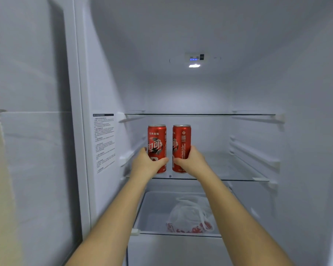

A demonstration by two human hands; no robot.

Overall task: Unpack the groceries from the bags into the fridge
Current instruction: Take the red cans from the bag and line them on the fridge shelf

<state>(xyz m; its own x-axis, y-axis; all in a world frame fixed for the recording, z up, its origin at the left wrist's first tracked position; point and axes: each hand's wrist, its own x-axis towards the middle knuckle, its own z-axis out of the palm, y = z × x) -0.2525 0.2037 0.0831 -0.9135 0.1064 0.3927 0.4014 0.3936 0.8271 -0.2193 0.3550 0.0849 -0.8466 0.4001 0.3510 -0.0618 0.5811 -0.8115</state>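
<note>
2 glossy metal cans (156,148), glass shelf (236,179) & crinkly plastic bag (188,214).

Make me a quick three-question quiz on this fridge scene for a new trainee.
1. True or false: the left hand grips the left can and the right hand grips the right can.
2. Where is the white bag? A: on the upper shelf. B: in the drawer below the lower shelf. C: in the door.
3. Fill in: both cans are held ___, not tilted.
Key: 1 true; 2 B; 3 upright.
</note>
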